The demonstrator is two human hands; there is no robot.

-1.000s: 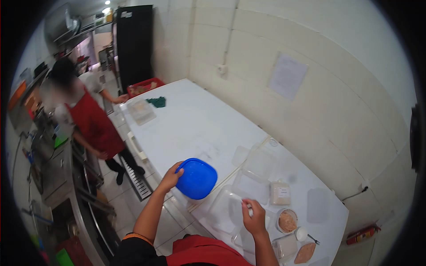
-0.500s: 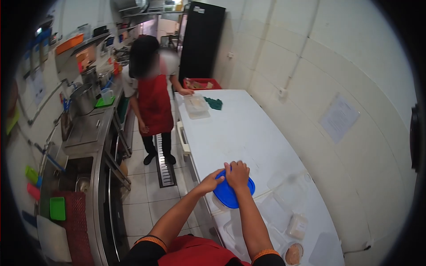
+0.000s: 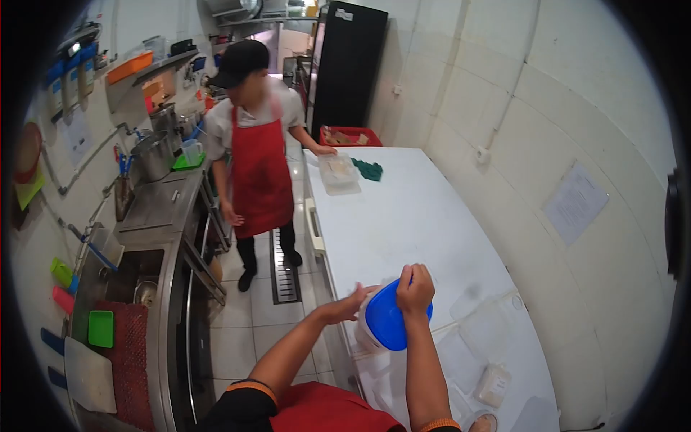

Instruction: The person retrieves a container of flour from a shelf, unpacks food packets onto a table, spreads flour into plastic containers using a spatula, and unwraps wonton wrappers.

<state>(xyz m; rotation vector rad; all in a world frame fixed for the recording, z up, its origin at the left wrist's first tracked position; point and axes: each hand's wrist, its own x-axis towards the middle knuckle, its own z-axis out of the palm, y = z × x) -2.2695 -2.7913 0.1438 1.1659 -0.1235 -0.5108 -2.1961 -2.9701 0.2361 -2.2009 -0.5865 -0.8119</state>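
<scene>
A clear plastic container (image 3: 365, 333) with a blue lid (image 3: 389, 317) is on the near part of the white worktop, tilted somewhat toward the left. My left hand (image 3: 347, 305) steadies the container's left side, fingers against its wall. At the far right edge of the lid, my right hand (image 3: 415, 289) is closed on the rim with curled fingers. The lid still covers the container, and its contents are hidden. To the right lie a small clear box (image 3: 494, 385) with pale contents and a round tub (image 3: 481, 421), partly cut off by the frame.
A co-worker in a red apron (image 3: 260, 169) stands at the worktop's (image 3: 425, 216) far left, one hand at a clear container (image 3: 337, 173) beside a green cloth (image 3: 368, 170). A red crate (image 3: 353, 135) stands behind. On the left are a sink (image 3: 135, 277) and a steel counter (image 3: 162, 204).
My right hand has moved from the lid's top to its far right edge and closed there. My left hand has slid down to the container's side. The container has tilted; the co-worker's head has turned.
</scene>
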